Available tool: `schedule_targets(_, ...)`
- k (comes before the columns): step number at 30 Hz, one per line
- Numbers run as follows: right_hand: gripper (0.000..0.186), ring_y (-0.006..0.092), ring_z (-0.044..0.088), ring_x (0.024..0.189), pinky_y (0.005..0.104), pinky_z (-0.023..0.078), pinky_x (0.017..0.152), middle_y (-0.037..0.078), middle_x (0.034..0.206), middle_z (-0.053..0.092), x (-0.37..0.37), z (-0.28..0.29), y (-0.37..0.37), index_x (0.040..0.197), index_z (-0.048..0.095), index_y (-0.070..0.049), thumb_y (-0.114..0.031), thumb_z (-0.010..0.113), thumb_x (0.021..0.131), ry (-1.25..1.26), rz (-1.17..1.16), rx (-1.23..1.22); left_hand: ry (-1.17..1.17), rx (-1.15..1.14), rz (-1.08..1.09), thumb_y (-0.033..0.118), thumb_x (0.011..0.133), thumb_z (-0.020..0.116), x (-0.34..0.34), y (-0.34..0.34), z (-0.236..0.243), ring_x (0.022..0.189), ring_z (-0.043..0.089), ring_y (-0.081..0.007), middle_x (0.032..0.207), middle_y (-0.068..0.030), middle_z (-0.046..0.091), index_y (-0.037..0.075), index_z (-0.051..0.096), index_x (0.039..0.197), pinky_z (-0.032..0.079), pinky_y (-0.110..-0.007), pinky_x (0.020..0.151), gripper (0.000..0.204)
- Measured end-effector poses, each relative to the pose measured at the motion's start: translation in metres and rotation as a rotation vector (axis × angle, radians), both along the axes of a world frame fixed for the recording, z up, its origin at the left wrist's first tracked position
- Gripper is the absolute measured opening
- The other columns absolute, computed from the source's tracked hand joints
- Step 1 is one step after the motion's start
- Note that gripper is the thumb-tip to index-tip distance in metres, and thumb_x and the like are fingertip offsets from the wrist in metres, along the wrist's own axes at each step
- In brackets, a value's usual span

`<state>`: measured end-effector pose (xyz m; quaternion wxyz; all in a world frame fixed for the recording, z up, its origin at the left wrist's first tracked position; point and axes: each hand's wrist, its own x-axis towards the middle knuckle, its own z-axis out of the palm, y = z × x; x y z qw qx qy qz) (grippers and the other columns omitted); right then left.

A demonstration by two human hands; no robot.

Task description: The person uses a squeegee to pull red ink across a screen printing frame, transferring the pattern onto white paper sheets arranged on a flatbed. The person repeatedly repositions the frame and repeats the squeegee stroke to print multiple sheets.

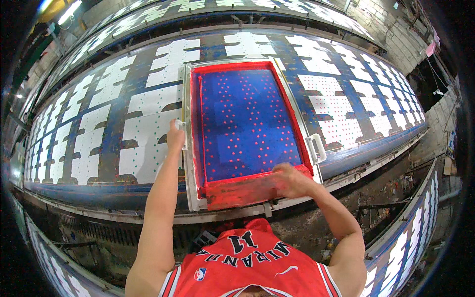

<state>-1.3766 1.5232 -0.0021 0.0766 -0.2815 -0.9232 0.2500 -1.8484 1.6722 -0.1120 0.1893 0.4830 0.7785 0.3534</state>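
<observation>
A screen-printing frame (193, 185) with pale metal sides lies on the long table in front of me. Its blue mesh (247, 119) carries rows of small reddish dots, and wet red ink lines the inner edges. My left hand (176, 134) is closed around the white handle on the frame's left side. At the near end stands a wide squeegee (237, 192), its board smeared with red ink. My right hand (291, 181), slightly blurred, grips the squeegee's right part. On the frame's right side, the other white handle (317, 148) is free of any hand.
White fabric pieces (330, 106) lie in rows along the table, red-dotted on the right and green-dotted on the left (143, 129). A metal rail (346, 173) follows the near edge. Another table with white pieces (410, 242) stands at the lower right.
</observation>
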Motion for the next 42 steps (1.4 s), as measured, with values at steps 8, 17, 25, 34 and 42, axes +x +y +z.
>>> schedule_targets(8,0.079,0.0377,0.047,0.133,0.0529,0.038,0.112,0.015,0.142,0.05,-0.015,0.026,-0.024,0.139,0.053,-0.011,-0.011,0.082,0.066,-0.266,-0.002,-0.091,0.019,-0.046,0.007,0.012,0.086,0.05,-0.001,0.002,-0.001,0.105,0.066,-0.0504,0.108,-0.033,0.07,0.011,0.046,0.147,0.049,-0.056,0.093,0.061)
schedule_targets(17,0.05,0.0355,0.062,0.11,0.0475,0.051,0.096,0.014,0.117,0.063,-0.011,0.005,-0.02,0.122,0.06,-0.008,-0.009,0.068,0.073,-0.212,0.009,0.23,0.036,-0.066,0.037,0.017,0.089,0.054,0.003,0.0,-0.001,0.106,0.066,-0.0495,0.112,-0.0314,0.069,0.014,0.048,0.148,0.049,-0.056,0.092,0.059)
schedule_targets(25,0.027,0.0318,0.069,0.097,0.0468,0.054,0.082,0.012,0.095,0.071,-0.052,-0.001,-0.001,0.092,0.07,-0.006,-0.018,0.069,0.067,-0.281,-0.371,0.186,0.1,-0.073,0.059,0.017,0.088,0.049,0.002,0.007,-0.004,0.105,0.067,-0.0492,0.114,-0.0287,0.071,0.021,0.047,0.15,0.05,-0.055,0.093,0.062)
schedule_targets(34,0.024,0.0348,0.071,0.083,0.0491,0.055,0.074,0.011,0.087,0.073,-0.065,-0.006,0.007,0.09,0.071,-0.008,-0.022,0.071,0.071,-0.32,-0.348,0.155,-0.037,-0.14,0.094,0.019,0.09,0.05,-0.004,0.016,-0.007,0.102,0.069,-0.0466,0.11,-0.027,0.072,0.021,0.052,0.142,0.053,-0.054,0.088,0.052)
schedule_targets(42,0.022,0.0347,0.073,0.079,0.0486,0.057,0.07,0.013,0.083,0.073,-0.054,0.014,-0.008,0.085,0.071,-0.007,-0.025,0.071,0.075,-0.318,-0.324,0.142,-0.033,-0.102,0.092,0.016,0.092,0.049,-0.006,0.017,-0.01,0.069,0.071,-0.0366,0.105,-0.0244,0.072,0.017,0.056,0.138,0.055,-0.045,0.061,0.046)
